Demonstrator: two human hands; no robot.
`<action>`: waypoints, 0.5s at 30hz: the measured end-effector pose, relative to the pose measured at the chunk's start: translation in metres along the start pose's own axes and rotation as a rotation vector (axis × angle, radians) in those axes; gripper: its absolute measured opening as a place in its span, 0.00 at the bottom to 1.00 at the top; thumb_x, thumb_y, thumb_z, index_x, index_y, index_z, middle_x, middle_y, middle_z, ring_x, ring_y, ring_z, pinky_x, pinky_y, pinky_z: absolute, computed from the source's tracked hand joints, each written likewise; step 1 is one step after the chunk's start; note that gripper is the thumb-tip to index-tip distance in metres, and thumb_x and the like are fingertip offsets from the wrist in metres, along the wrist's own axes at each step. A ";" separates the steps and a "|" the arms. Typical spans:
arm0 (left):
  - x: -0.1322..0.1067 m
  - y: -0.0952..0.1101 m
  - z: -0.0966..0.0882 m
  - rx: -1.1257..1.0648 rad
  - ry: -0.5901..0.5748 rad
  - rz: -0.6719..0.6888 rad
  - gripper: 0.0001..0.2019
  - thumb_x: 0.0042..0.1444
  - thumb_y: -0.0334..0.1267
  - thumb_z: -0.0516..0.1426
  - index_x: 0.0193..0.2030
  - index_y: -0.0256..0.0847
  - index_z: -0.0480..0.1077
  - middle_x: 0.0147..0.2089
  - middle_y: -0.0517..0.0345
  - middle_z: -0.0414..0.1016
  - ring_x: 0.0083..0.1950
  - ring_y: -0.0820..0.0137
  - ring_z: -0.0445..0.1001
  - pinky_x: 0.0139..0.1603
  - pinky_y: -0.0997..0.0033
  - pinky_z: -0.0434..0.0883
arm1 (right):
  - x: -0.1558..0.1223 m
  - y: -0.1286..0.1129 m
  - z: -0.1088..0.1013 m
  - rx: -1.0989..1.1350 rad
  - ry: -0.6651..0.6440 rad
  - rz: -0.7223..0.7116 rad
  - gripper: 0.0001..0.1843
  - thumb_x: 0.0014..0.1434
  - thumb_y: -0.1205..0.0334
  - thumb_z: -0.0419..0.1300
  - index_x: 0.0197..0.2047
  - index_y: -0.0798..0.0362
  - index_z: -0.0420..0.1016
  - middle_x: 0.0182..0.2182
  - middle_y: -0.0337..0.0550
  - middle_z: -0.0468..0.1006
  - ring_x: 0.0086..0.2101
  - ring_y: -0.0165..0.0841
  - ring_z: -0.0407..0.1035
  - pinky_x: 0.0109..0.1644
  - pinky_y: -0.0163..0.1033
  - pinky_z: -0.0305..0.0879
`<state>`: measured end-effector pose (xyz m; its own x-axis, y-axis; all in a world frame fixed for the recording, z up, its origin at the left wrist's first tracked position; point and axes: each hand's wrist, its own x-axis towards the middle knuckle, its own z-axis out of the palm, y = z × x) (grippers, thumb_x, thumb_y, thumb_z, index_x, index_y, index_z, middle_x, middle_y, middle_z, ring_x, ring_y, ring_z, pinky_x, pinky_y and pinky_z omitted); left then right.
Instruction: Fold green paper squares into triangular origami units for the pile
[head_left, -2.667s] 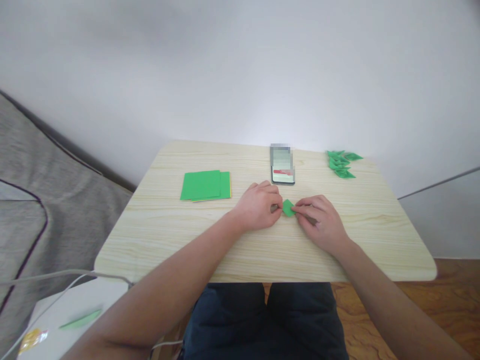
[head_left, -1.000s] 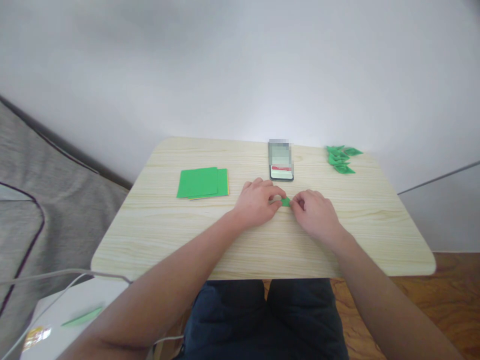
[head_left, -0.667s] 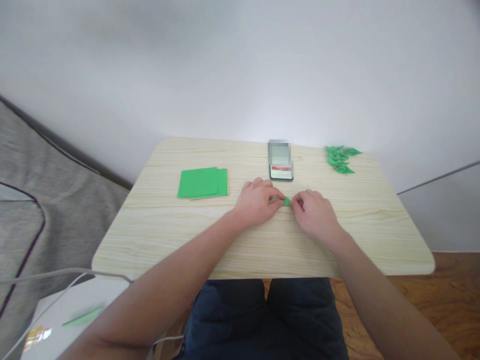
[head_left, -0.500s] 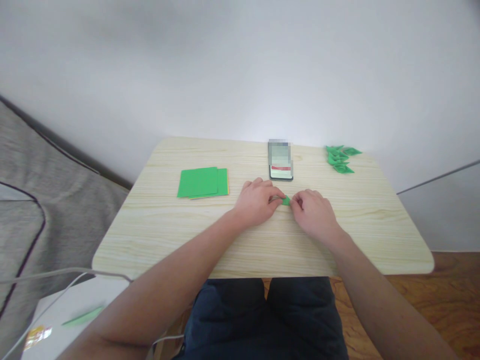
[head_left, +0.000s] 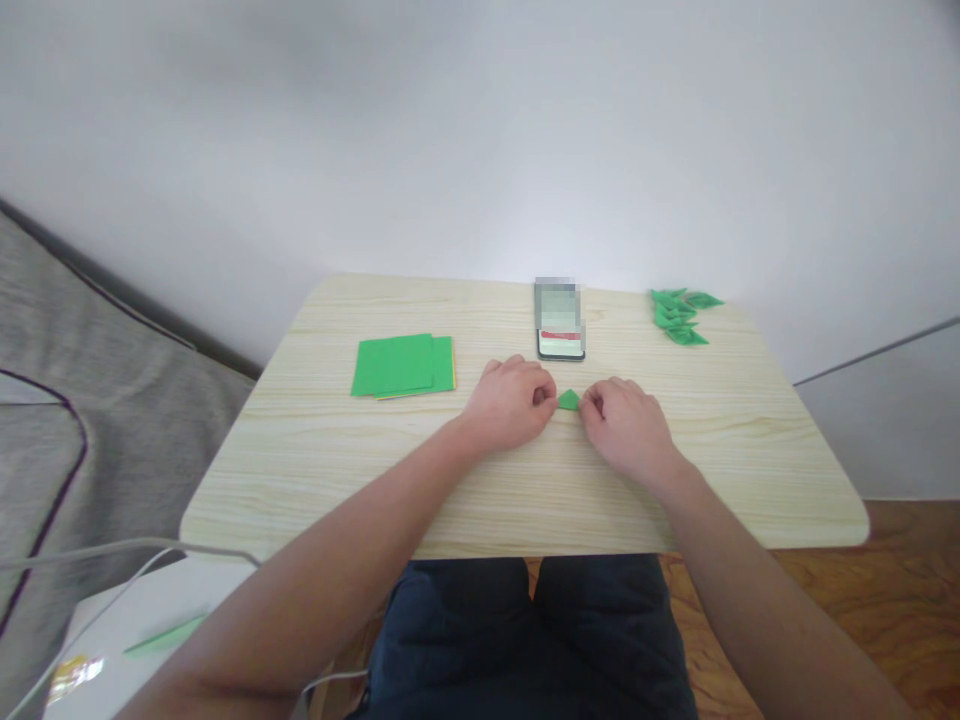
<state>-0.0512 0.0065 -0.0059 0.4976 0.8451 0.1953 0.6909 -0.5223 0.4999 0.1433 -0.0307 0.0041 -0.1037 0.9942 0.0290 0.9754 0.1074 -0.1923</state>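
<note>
A small folded piece of green paper lies low over the tabletop between my two hands, its peak pointing away from me. My left hand pinches its left end with thumb and forefinger. At the other end, my right hand has its fingertips closed on the paper's right corner. The fingertips cover both ends, so only the middle shows. Just beyond my hands lies a phone with a lit, partly blurred screen.
Green paper sheets lie stacked on the left of the wooden table, a yellow edge showing. Several folded green paper pieces are heaped at the back right. A white wall rises behind; a cable runs at lower left.
My left thumb and forefinger have shifted from the top of the green paper to its left end, so more of its peak shows. My right hand has barely moved.
</note>
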 end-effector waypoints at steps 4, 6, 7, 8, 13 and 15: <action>0.000 0.002 0.000 0.011 -0.004 -0.013 0.05 0.61 0.37 0.59 0.33 0.43 0.74 0.37 0.56 0.80 0.45 0.60 0.72 0.46 0.56 0.63 | 0.001 -0.001 -0.001 -0.010 -0.009 -0.003 0.14 0.69 0.59 0.53 0.34 0.51 0.74 0.39 0.51 0.81 0.44 0.46 0.73 0.42 0.48 0.61; 0.000 0.003 0.000 0.007 0.000 -0.024 0.04 0.60 0.36 0.59 0.34 0.44 0.73 0.37 0.57 0.79 0.44 0.60 0.72 0.46 0.56 0.63 | 0.001 -0.001 -0.002 -0.009 -0.013 -0.003 0.14 0.69 0.59 0.53 0.34 0.50 0.74 0.38 0.51 0.81 0.43 0.46 0.73 0.41 0.47 0.61; -0.001 0.003 0.000 0.002 0.004 -0.026 0.02 0.60 0.36 0.59 0.36 0.44 0.74 0.37 0.58 0.79 0.44 0.61 0.71 0.46 0.57 0.63 | 0.001 -0.001 -0.002 -0.008 -0.015 -0.001 0.14 0.69 0.59 0.53 0.33 0.50 0.74 0.38 0.50 0.81 0.43 0.46 0.73 0.41 0.47 0.61; -0.001 0.003 0.000 -0.002 0.008 -0.022 0.03 0.60 0.35 0.59 0.39 0.45 0.74 0.37 0.58 0.79 0.44 0.61 0.71 0.46 0.57 0.63 | 0.001 -0.001 -0.003 -0.007 -0.016 0.001 0.14 0.69 0.59 0.53 0.33 0.50 0.74 0.38 0.50 0.81 0.44 0.46 0.73 0.41 0.47 0.60; -0.002 0.002 0.003 0.039 0.017 0.039 0.11 0.65 0.40 0.57 0.50 0.56 0.79 0.43 0.59 0.79 0.49 0.60 0.71 0.48 0.56 0.61 | 0.002 -0.001 -0.003 0.005 -0.019 0.000 0.13 0.68 0.59 0.53 0.33 0.50 0.74 0.37 0.48 0.81 0.44 0.46 0.73 0.41 0.47 0.59; -0.001 0.003 0.005 0.058 0.012 0.032 0.12 0.67 0.43 0.56 0.50 0.57 0.80 0.43 0.57 0.79 0.50 0.59 0.71 0.48 0.55 0.62 | 0.001 0.000 -0.002 0.016 -0.019 -0.004 0.12 0.68 0.59 0.53 0.34 0.50 0.74 0.38 0.48 0.81 0.44 0.46 0.73 0.41 0.47 0.59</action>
<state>-0.0474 0.0035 -0.0092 0.5137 0.8292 0.2203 0.7044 -0.5542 0.4436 0.1439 -0.0298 0.0060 -0.1116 0.9937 0.0116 0.9718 0.1116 -0.2078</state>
